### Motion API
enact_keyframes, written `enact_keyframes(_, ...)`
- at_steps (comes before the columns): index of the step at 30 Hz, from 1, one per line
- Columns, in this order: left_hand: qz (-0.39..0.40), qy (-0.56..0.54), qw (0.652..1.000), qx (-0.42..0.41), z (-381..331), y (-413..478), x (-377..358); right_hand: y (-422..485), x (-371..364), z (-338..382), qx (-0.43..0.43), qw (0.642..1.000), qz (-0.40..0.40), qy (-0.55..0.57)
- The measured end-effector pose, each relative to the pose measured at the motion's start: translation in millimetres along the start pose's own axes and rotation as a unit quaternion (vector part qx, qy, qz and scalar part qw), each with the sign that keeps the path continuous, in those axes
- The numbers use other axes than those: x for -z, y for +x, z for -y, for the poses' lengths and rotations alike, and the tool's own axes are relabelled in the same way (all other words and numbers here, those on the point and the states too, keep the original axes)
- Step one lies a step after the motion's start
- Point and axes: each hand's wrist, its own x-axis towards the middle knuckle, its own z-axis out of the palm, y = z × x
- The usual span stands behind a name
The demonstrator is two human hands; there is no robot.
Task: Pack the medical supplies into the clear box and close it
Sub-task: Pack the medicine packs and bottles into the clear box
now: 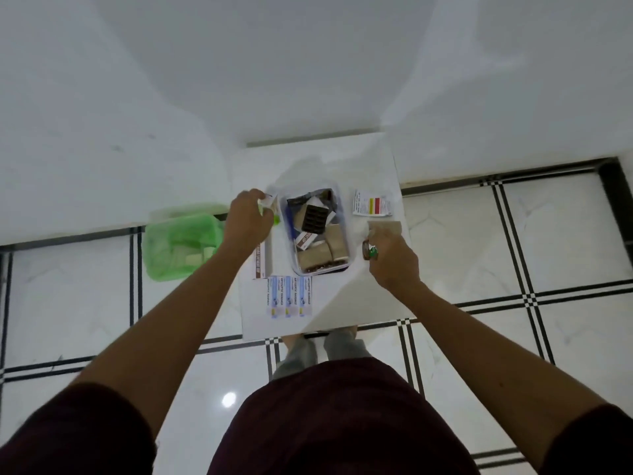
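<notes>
Head view: a small white table (359,296) is seen from above, with the clear box (317,231) standing open near its middle and no lid identifiable in the picture. The box is already well filled: brown paper packets (317,257), a dark blister strip (315,219) and a small brown-and-white carton (306,238) are seen inside, some reaching to the rim. The left hand (248,219) is held just left of the box, its fingers closed on a small white item (268,201) whose nature cannot be read; a green piece shows beside it. The right hand (394,258) is placed at the table's right edge, fingers pinched on a brown paper packet (385,229), with a small green-and-metal object (370,251) also held against the palm. Left unpacked are three bandage strips (290,296) at the near edge, a long brown carton (262,260) left of the box, and a white leaflet packet (372,203) to the right. A green-lined bin (180,246) stands on the floor to the left. It is judged that packing is roughly half done. The main risk is overfilling: items heaped above the rim would prevent the lid from seating. The long carton may not fit flat. With both hands loaded, something may be dropped off the table edge or into the bin.
</notes>
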Motion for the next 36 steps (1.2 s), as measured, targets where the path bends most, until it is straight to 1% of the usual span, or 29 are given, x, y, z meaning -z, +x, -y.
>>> enact_keyframes(1, 0.001, 0.003, 1.0, 0.007, -1, 8, -1, 1, -3, -6, 0.007, 1.0, 0.014, -0.026)
enact_keyframes(5, 0.032, 0.027, 0.999, 0.021, 5, 34, -14, 8, -15, -24, 0.081, 0.986, 0.043, -0.141)
enact_keyframes(8, 0.055, 0.034, 0.998, 0.024, 11, 44, -23, 14, -24, -32, 0.084, 0.978, 0.054, -0.182)
enact_keyframes(12, 0.068, 0.017, 0.997, 0.037, 13, 47, -29, 12, -31, -33, 0.084, 0.98, 0.051, -0.175)
enact_keyframes(15, 0.079, 0.008, 0.995, 0.055, 14, 46, -31, 10, -34, -34, 0.107, 0.977, 0.035, -0.182)
enact_keyframes(18, 0.08, 0.003, 0.995, 0.066, 18, 48, -31, 8, -35, -36, 0.112, 0.97, 0.056, -0.208)
enact_keyframes(20, 0.079, -0.007, 0.993, 0.085, 19, 48, -29, 6, -33, -36, 0.098, 0.97, 0.074, -0.212)
enact_keyframes(23, 0.053, -0.023, 0.993, 0.104, 21, 48, -22, 6, -34, -38, 0.08, 0.97, 0.094, -0.21)
enact_keyframes(25, 0.024, -0.041, 0.994, 0.103, 21, 46, -16, 8, -33, -39, 0.083, 0.97, 0.089, -0.208)
enact_keyframes(28, -0.002, -0.059, 0.995, 0.079, 18, 43, -3, 8, -26, -33, 0.1, 0.971, 0.076, -0.206)
enact_keyframes(30, -0.022, -0.056, 0.997, 0.04, 12, 40, 8, 7, -18, -28, 0.102, 0.977, 0.051, -0.181)
enact_keyframes(32, -0.039, -0.065, 0.997, -0.008, 2, 37, 19, 4, -4, -19, 0.086, 0.985, 0.029, -0.143)
enact_keyframes(34, -0.038, -0.077, 0.995, -0.057, -13, 34, 27, -2, 10, -8, 0.075, 0.991, 0.001, -0.114)
enact_keyframes(36, -0.016, -0.066, 0.991, -0.114, -26, 31, 28, -11, 24, 9, 0.099, 0.99, -0.023, -0.099)
